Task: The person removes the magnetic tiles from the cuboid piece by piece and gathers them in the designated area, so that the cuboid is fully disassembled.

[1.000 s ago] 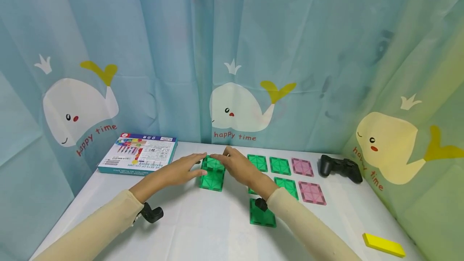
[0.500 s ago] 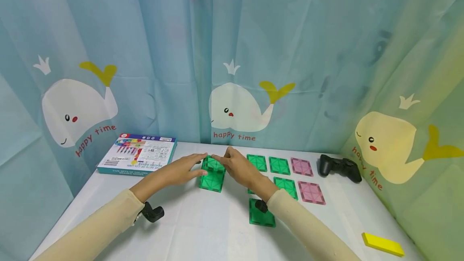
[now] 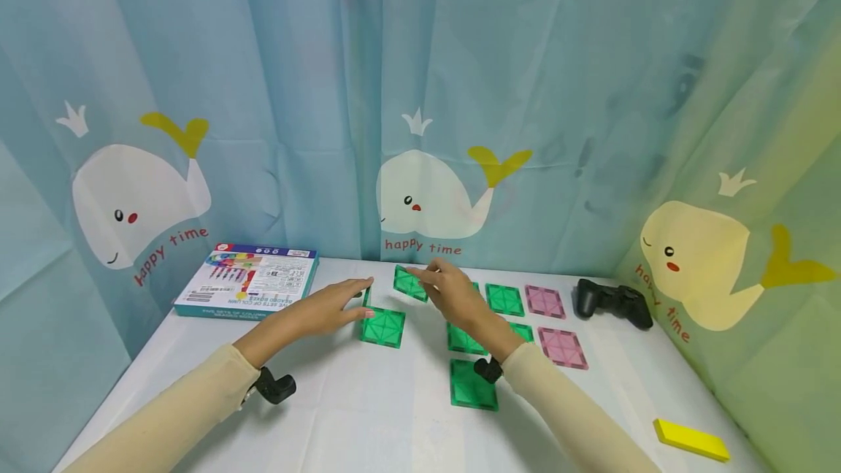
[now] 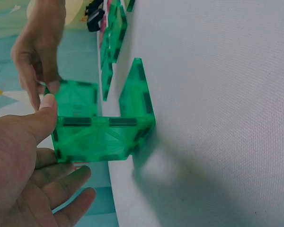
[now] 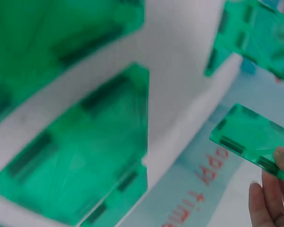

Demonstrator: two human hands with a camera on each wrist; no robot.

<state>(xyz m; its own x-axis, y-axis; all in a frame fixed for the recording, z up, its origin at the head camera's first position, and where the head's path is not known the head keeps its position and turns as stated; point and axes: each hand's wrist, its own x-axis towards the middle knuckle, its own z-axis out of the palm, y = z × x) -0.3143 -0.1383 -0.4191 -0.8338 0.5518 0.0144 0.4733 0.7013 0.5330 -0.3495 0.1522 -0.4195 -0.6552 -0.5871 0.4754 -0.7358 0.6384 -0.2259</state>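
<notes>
A green see-through magnetic tile (image 3: 383,328) lies flat on the white table. Along its left side stands an upright green tile (image 4: 92,142), seen nearly edge-on from the head. My left hand (image 3: 328,309) holds this upright tile, thumb at its edge and fingers behind it in the left wrist view. To the right, my right hand (image 3: 453,294) pinches a third green tile (image 5: 253,139) between thumb and fingers. That tile hangs tilted in the air beyond the flat one, a gap separating it from the upright tile.
Several loose green tiles (image 3: 504,300) and two pink tiles (image 3: 562,347) lie in rows to the right. Past them sits a black game controller (image 3: 611,303). A toy box (image 3: 250,276) lies back left, a yellow block (image 3: 691,440) front right. A whale-print curtain (image 3: 315,93) encloses the table.
My right hand has moved right, carrying its green tile away from the upright and flat tiles, where it stood before. My left hand stays in place.
</notes>
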